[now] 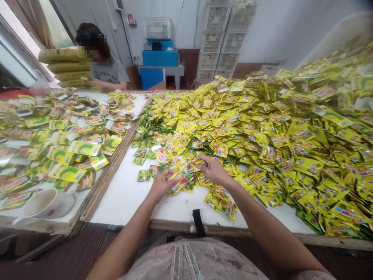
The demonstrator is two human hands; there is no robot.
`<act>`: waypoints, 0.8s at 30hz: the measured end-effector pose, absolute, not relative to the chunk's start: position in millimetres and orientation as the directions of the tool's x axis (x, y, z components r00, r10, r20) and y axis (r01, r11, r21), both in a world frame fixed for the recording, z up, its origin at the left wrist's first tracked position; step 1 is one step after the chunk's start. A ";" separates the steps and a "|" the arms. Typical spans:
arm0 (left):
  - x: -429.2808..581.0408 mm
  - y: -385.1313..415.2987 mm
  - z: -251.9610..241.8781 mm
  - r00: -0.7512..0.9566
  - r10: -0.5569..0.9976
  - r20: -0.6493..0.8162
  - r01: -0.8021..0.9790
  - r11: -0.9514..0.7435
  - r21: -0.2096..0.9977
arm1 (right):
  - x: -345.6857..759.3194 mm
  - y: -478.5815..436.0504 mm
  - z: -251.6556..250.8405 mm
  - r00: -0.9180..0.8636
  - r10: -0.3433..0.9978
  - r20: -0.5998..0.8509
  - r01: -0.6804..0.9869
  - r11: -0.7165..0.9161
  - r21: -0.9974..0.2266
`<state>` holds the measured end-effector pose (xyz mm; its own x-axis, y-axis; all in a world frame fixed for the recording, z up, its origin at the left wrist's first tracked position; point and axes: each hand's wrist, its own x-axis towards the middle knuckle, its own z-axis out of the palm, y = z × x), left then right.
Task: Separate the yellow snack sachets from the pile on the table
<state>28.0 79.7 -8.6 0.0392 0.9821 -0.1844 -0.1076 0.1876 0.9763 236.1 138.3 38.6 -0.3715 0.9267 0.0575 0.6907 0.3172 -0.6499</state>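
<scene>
My left hand (161, 184) is closed on a pouch (180, 184) with green, red and yellow print, just above the white tabletop (125, 194). To its right, my right hand (215, 169) pinches a small yellow sachet (192, 167) between thumb and fingers. Small green sachets (143, 175) lie left of my hands. A larger yellow pouch with a white top (161, 154) rests just beyond them. Several yellow sachets (223, 204) are spread near the front edge, close to my right wrist.
A high heap of yellow sachets (262, 128) fills the right side. On the left table, larger pouches (84, 147) surround a white cup (40, 203); a wooden edge strip (109, 175) divides the surfaces. A co-worker (109, 72) sits beyond, near stacked sacks (70, 70). Crates (214, 42) stand behind.
</scene>
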 end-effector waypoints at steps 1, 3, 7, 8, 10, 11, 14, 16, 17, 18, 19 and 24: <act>27.2 77.8 -7.4 0.040 0.979 -0.199 -0.117 0.203 0.972 | 233.0 137.6 40.5 -0.385 0.921 0.069 0.702 0.340 -0.626; 25.0 75.2 -6.0 0.025 0.976 -0.216 -0.134 0.218 0.967 | 226.1 136.0 43.8 -0.443 0.893 0.083 0.701 0.402 -0.588; 20.3 71.3 -6.8 0.048 0.978 -0.201 -0.174 0.206 0.963 | 213.2 134.5 45.0 -0.557 0.830 0.021 0.632 0.441 -0.637; 19.2 70.3 -7.1 0.067 0.977 -0.203 -0.190 0.212 0.959 | 210.6 134.7 44.1 -0.563 0.826 -0.001 0.615 0.418 -0.669; 17.1 68.3 -7.4 0.091 0.969 -0.228 -0.234 0.243 0.941 | 206.4 135.1 42.2 -0.545 0.838 -0.020 0.590 0.366 -0.720; 16.1 67.2 -7.5 0.089 0.965 -0.245 -0.264 0.260 0.929 | 204.7 135.2 41.6 -0.530 0.848 -0.015 0.582 0.351 -0.734; 13.2 63.9 -8.6 0.050 0.960 -0.275 -0.336 0.276 0.901 | 199.6 134.7 42.1 -0.502 0.865 0.019 0.585 0.355 -0.729; 11.9 61.5 -10.6 0.024 0.962 -0.271 -0.351 0.262 0.899 | 195.3 133.4 43.1 -0.534 0.845 0.014 0.600 0.391 -0.698; 11.5 60.3 -12.0 0.015 0.964 -0.267 -0.353 0.255 0.900 | 192.9 132.3 43.2 -0.552 0.834 0.002 0.612 0.406 -0.678; 11.0 59.2 -13.5 0.011 0.964 -0.265 -0.353 0.251 0.901 | 190.5 131.1 42.8 -0.565 0.825 -0.018 0.628 0.416 -0.658; 10.6 58.1 -15.0 0.011 0.964 -0.265 -0.352 0.252 0.901 | 188.2 129.7 41.9 -0.570 0.821 -0.040 0.646 0.418 -0.639; 7.6 55.6 -17.2 -0.030 0.954 -0.297 -0.358 0.267 0.895 | 182.8 123.6 33.6 -0.534 0.845 -0.034 0.562 0.325 -0.760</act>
<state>7.6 55.6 -17.2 -0.0300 0.9545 -0.2968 -0.3576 0.2670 0.8949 182.8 123.6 33.6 -0.5342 0.8447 -0.0338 0.5623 0.3252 -0.7603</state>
